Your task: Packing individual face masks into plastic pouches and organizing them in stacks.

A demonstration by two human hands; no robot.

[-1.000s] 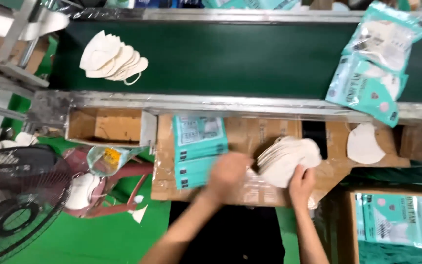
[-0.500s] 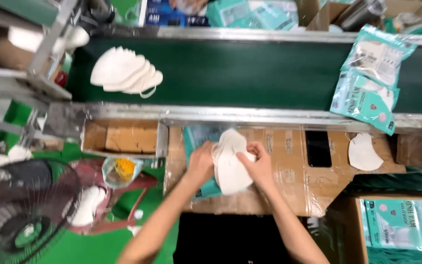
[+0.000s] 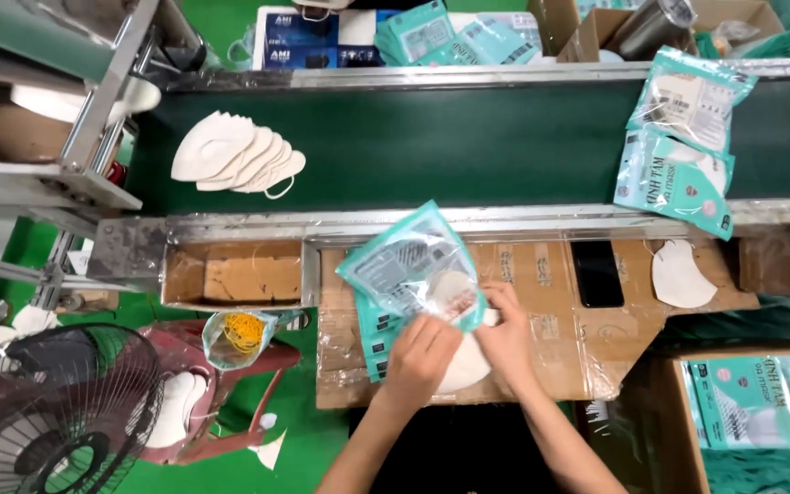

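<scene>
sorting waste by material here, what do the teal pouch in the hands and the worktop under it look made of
Teal glossy pouch: probably thin plastic film, as it shines and crinkles, with a see-through window. Brown flat worktop: looks like corrugated cardboard taped over with clear, shiny, wrinkled tape.

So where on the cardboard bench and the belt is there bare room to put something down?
On the conveyor belt, a wide bare stretch lies between the stack of white masks and the filled teal pouches. On the cardboard bench, there is a narrow strip between the right hand and the black phone. It is crowded around the left hand and held pouch.

White masks (image 3: 457, 359) half inside a tilted teal pouch (image 3: 409, 265).
</scene>
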